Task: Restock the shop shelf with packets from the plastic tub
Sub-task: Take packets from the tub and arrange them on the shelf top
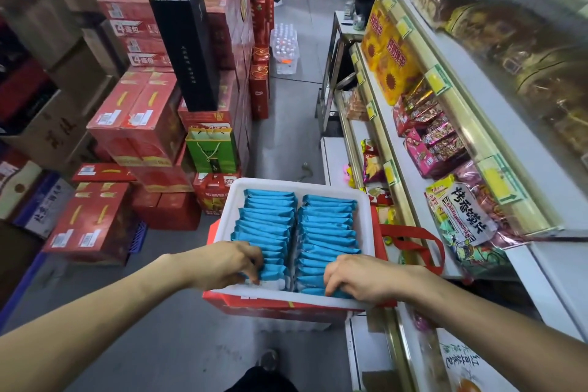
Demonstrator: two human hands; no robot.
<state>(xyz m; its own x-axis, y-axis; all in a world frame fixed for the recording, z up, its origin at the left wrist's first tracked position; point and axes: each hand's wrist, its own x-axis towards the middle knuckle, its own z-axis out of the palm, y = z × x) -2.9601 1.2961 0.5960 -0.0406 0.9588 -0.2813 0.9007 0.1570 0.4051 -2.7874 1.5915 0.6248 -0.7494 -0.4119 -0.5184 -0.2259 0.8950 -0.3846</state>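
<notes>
Blue packets (267, 223) stand on edge in two tight rows that fill the white plastic tub (366, 219) from its far wall to its near wall; filed upright like this, a bunch can be lifted out at once without disturbing the rest. The tub rests on a red carton (273, 307) in the aisle, just beside the shop shelf (515, 137), probably so that each transfer is a short reach to the right. Both hands work at the tub's near edge. The left hand (222, 264) has its fingers curled down into the near end of the left row, gripping several packets. The right hand (359, 277) does the same in the right row, its fingertips buried among the wrappers. Taking from the near ends keeps the remaining packets leaning against the far wall. The tub looks almost full, so restocking seems barely begun.
</notes>
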